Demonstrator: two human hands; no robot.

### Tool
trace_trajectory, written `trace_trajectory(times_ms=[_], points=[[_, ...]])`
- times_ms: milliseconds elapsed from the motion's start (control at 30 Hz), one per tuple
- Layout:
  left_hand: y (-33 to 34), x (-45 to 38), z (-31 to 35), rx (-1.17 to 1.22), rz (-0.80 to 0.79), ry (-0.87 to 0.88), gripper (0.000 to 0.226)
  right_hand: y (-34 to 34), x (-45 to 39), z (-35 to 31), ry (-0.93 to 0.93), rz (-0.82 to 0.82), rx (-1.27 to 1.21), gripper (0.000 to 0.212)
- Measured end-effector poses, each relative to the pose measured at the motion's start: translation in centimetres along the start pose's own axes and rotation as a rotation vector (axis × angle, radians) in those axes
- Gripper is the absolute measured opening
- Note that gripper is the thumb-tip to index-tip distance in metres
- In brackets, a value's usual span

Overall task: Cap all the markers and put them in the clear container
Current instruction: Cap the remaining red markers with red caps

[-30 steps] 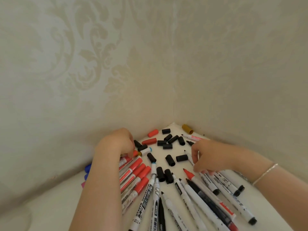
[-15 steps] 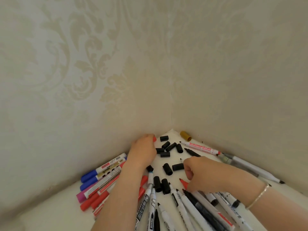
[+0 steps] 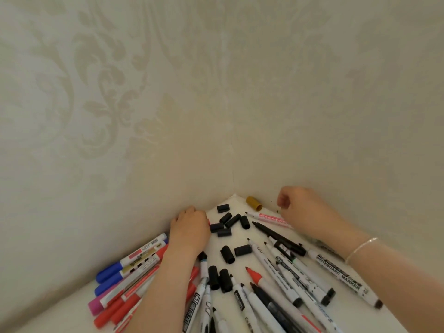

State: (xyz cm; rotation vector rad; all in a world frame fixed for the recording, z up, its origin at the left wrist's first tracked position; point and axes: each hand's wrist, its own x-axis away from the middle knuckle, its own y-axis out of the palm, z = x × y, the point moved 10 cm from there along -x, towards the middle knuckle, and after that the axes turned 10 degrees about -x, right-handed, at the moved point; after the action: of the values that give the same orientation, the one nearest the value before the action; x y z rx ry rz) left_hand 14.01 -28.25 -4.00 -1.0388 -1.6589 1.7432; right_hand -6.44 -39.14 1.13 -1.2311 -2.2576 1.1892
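Black caps beside left grip

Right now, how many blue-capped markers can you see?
2: one blue-capped marker lies along the left wall, the second right beside it, nearer the camera. More may lie hidden under others.

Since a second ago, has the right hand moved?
Yes. The right hand has gone from the marker pile toward the far wall, now just right of the gold cap in the corner.
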Motion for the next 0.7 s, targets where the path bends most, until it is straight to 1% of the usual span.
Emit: trace_trajectory(times_ms=[33, 100, 167, 200, 267, 300, 367, 433, 467, 500, 567, 600, 700], points=[[-0.2, 0.0, 0.0, 0.016, 0.003, -0.003, 0.024, 0.2, -0.6, 0.2, -0.004, -0.009, 0.048, 0.026], [-0.9, 0.2, 0.2, 0.054, 0.019, 0.005, 0.019, 1.6, -1.7, 0.6, -0.015, -0.084, 0.135, 0.037], [-2.2, 0.5, 0.5, 0.137, 0.072, 0.034, 0.013, 3.1, -2.4, 0.9, -0.022, -0.149, 0.196, 0.037], [-3.0, 0.5, 0.7, 0.237, 0.094, 0.051, 0.011, 3.8, -2.7, 1.2, -0.023, -0.165, 0.216, 0.035], [-4.5, 0.7, 0.8, 0.532, 0.089, 0.061, 0.007, 4.7, -2.9, 1.8, -0.007, -0.182, 0.229, 0.032], [-5.0, 0.9, 0.9, 0.661, 0.055, 0.060, 0.005, 4.9, -3.0, 2.0, 0.001, -0.176, 0.229, 0.031], [-5.7, 1.1, 1.2, 0.796, -0.009, 0.075, 0.010, 4.5, -3.0, 1.7, -0.018, -0.114, 0.189, 0.029], [-6.5, 1.3, 1.0, 0.873, -0.038, 0.078, 0.018, 3.3, -2.6, 0.2, -0.093, -0.010, 0.050, 0.027], [-6.9, 1.5, 0.7, 0.902, -0.041, 0.068, 0.021, 2.8, -2.2, -0.7, -0.127, 0.017, -0.077, 0.027], [-7.2, 1.5, 0.3, 0.925, -0.041, 0.057, 0.022, 2.4, -1.5, -1.6, -0.147, 0.014, -0.241, 0.026], [-7.5, 1.8, -0.5, 0.961, -0.043, 0.040, 0.023, 2.3, 0.1, -3.4, -0.162, -0.055, -0.575, 0.024], [-7.6, 1.9, -0.8, 0.983, -0.045, 0.039, 0.023, 2.2, 0.8, -4.2, -0.179, -0.084, -0.655, 0.023], [-7.8, 2.1, -1.4, 1.022, -0.028, 0.031, 0.022, 1.8, 1.9, -6.0, -0.229, -0.102, -0.653, 0.024]])
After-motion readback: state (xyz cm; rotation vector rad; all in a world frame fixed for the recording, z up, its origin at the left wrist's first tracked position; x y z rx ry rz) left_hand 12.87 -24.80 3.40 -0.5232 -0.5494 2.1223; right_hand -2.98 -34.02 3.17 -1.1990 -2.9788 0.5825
